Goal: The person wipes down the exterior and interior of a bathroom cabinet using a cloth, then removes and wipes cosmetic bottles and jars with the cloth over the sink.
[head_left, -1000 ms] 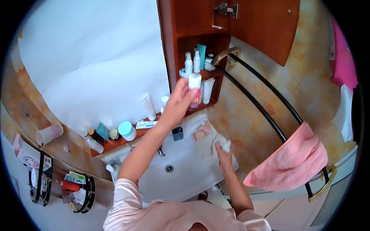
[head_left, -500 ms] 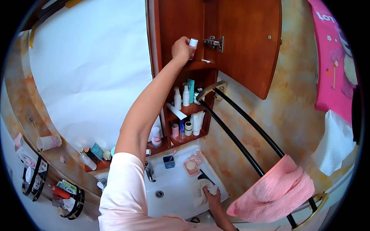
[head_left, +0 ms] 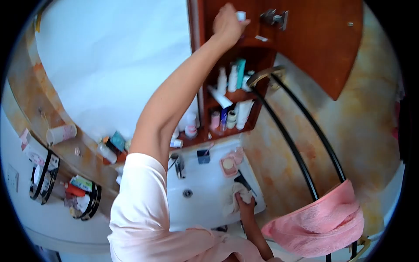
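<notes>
My left hand reaches into the upper compartment of the open wooden cabinet. Its fingers are round a small bottle with a white cap, most of which is hidden behind the hand. Low at the right side of the white sink, my right hand is closed on a pale cloth. Next to the cloth a dark-handled object lies on the sink's edge, beside a pink soap dish.
Bottles and tubes fill the lower shelves. The cabinet door hangs open at the right. Below it, a black double rail carries a pink towel. A faucet and a dark cup stand at the sink's back.
My left hand has risen with the bottle from before the lower shelves into the upper compartment. My right hand has moved down along the sink's right side with the cloth. The view has shifted.
</notes>
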The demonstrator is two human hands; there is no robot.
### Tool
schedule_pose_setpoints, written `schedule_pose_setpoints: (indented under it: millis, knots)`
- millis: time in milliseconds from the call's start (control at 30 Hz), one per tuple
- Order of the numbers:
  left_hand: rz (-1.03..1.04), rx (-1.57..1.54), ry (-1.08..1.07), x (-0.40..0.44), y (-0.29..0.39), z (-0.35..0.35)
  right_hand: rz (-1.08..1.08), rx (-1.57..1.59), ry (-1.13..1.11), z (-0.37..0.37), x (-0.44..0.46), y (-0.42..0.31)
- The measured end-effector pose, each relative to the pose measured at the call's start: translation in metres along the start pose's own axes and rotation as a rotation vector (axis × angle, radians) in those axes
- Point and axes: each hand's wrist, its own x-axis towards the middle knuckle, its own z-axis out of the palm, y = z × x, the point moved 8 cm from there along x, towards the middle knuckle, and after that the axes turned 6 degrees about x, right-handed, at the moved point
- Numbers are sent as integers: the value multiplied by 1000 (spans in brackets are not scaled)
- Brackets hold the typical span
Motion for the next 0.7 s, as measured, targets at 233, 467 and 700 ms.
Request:
schedule_pose_setpoints:
  millis: [233,467,700]
  knots:
    - [419,-244,-72,-133,46,-185,84,16,-51,35,-7,8]
    - [-578,-143,-193,-403,-161,-310,147,-14,-118,87,-6,34]
    - [-1339,333,46,-731,-250,-488,267,-7,-197,140,-10,75]
